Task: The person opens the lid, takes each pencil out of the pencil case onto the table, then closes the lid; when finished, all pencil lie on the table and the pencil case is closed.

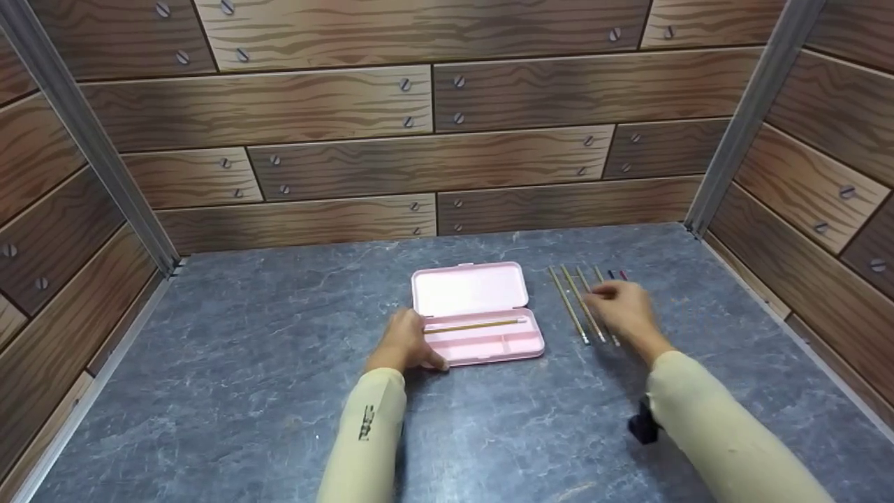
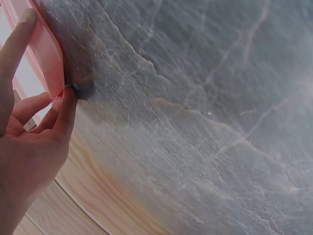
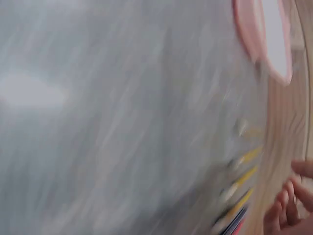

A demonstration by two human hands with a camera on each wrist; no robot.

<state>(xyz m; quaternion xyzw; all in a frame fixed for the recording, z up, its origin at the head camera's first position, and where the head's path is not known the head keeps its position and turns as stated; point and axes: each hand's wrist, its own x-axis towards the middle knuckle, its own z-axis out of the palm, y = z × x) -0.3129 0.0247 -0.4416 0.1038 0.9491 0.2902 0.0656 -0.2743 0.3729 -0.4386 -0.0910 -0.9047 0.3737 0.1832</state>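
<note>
A pink pencil case (image 1: 482, 355) lies with its lid (image 1: 469, 290) folded back. One yellow pencil (image 1: 482, 325) lies lengthwise in its rear compartment. My left hand (image 1: 405, 341) grips the case's left end, thumb at the near side and fingers at the far side; the left wrist view shows this hand (image 2: 36, 122) around the pink edge. Over a row of yellow pencils (image 1: 569, 304) to the right of the case hovers my right hand (image 1: 625, 314), its fingers loosely bent. Blur softens the right wrist view, where nothing shows between that hand's fingers (image 3: 283, 203).
A dark pencil (image 1: 612, 274) and a red pencil (image 1: 624, 275) lie at the right end of the row, partly hidden by the right hand. Wood-patterned walls (image 1: 342, 164) enclose the grey marbled table (image 1: 244, 363) at the back and sides.
</note>
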